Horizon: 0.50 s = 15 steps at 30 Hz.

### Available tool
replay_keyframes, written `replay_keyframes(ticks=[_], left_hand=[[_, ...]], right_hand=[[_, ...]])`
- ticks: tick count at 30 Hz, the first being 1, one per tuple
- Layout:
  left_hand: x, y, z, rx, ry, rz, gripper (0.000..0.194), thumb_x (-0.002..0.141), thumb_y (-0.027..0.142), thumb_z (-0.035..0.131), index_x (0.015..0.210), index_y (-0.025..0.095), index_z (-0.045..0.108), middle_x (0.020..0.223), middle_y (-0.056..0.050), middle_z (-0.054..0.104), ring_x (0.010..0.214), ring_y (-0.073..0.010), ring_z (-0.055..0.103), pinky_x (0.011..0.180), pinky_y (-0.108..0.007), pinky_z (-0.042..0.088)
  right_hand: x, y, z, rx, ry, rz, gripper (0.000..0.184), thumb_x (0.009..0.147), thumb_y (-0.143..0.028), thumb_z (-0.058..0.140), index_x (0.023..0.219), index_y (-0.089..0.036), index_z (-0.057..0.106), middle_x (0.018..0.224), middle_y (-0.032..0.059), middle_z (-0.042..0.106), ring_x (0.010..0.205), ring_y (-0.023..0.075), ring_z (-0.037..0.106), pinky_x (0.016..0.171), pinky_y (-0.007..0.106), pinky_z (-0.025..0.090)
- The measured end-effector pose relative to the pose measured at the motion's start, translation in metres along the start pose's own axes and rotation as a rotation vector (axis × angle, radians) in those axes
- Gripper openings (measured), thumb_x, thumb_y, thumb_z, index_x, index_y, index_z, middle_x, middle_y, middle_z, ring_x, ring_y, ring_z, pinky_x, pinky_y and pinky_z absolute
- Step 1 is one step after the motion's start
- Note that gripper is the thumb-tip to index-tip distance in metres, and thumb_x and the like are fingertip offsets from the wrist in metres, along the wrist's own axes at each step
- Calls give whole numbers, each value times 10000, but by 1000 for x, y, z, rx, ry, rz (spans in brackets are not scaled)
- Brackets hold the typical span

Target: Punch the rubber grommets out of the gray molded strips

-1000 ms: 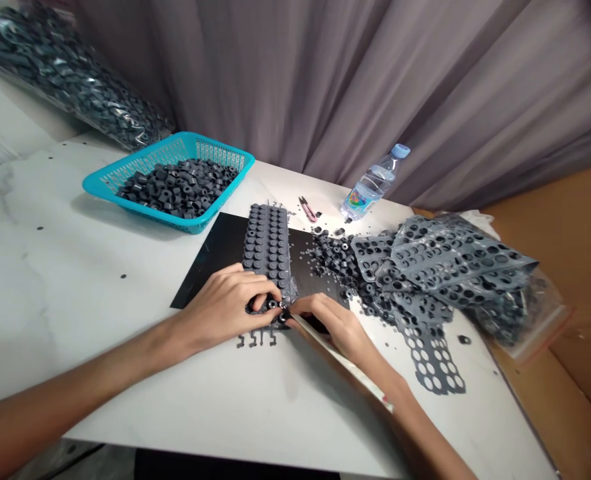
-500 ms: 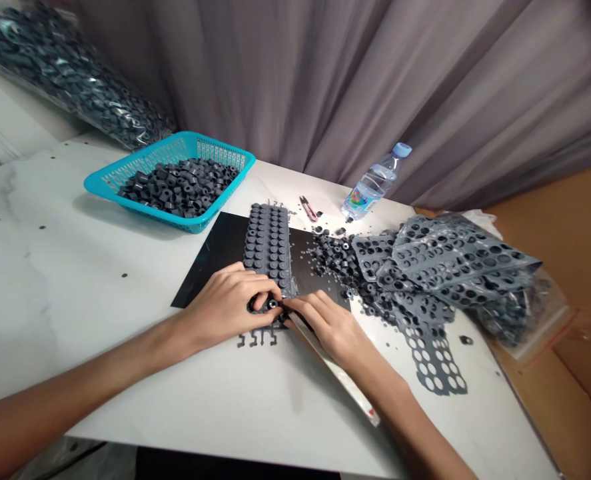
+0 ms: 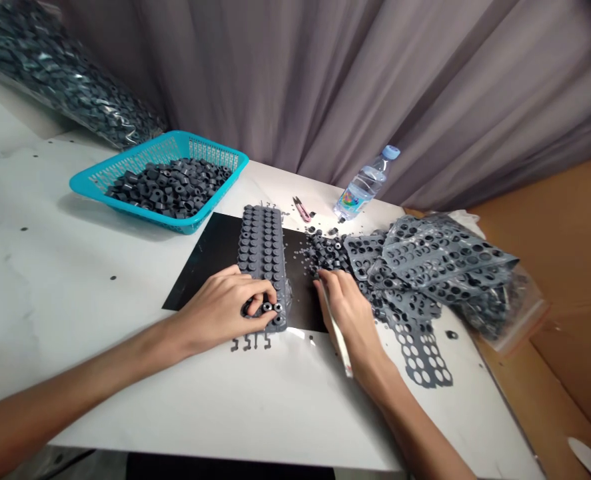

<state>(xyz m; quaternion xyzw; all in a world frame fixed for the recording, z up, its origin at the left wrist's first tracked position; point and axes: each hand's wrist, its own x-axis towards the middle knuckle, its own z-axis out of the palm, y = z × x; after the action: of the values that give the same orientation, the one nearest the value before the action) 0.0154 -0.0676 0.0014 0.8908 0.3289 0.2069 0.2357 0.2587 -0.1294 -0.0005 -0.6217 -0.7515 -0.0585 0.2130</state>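
A dark grey moulded rubber sheet (image 3: 262, 240), studded with rows of round caps, lies lengthwise on a black mat (image 3: 202, 267). My left hand (image 3: 235, 300) rests over its near end, with thumb and forefinger curled closed on the caps there. Beside those fingertips, a few ring-shaped pieces (image 3: 278, 308) with pale centres show. Off to the right of the sheet, my right hand (image 3: 348, 310) is closed around a slim white stick-like tool (image 3: 338, 330); its tip is hidden by the fingers. Next to this hand lies a heap of small grey rubber pieces (image 3: 331, 253).
A blue basket (image 3: 190, 229) of grey rubber pieces stands at the back left, before a large filled bag (image 3: 75, 80). Pink-handled snips (image 3: 302, 210) and a water bottle (image 3: 368, 183) are at the back. Punched-out sheets (image 3: 425, 257) pile up on the right.
My right hand, with the white tool, has moved right, away from the rubber sheet to beside the heap. My left hand stays on the sheet. The view has shifted slightly.
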Motion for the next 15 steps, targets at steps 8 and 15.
replay_keyframes(ticks=[8,15], left_hand=[[-5,0,-2,-24,37,-75,106,917,297,639,1016,268,665,662,94,618,592,-107,588,651,-262,400],[2,1,-1,-22,4,-113,118,877,330,676,978,281,713,625,99,640,579,-115,618,596,-248,383]], right_hand=[[-1,-5,-12,531,-166,-16,165,1017,-334,607,1130,-214,622,942,37,705,769,159,665,712,267,545],[4,-13,-4,471,-154,-314,123,1011,-323,627,1028,-205,657,965,71,743,869,195,679,802,312,554]])
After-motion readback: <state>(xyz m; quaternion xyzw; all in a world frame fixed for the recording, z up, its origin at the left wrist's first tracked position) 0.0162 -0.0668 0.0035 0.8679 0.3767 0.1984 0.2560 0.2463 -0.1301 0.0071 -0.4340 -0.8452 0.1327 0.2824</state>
